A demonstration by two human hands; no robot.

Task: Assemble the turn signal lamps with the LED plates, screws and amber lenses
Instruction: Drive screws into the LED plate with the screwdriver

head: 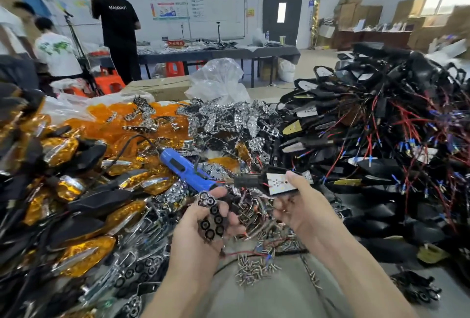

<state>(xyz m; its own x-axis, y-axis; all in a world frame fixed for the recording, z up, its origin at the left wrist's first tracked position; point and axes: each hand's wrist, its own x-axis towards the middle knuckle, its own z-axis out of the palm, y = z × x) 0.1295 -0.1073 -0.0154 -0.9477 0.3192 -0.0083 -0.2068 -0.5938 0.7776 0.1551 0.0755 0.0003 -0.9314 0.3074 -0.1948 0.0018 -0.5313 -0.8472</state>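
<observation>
Masking lamp corner — right fingers

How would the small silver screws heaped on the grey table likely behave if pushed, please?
The small silver screws, lying loose, would probably scatter; their round shanks may roll on the grey table. Being tiny, they are likely light.

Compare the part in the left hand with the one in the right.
The left hand holds a chrome plate with round holes; the right hand holds a black housing with a white board inside. The plate points away from the person; the housing lies crosswise, stem leftward. Both are held above the screws.
</observation>
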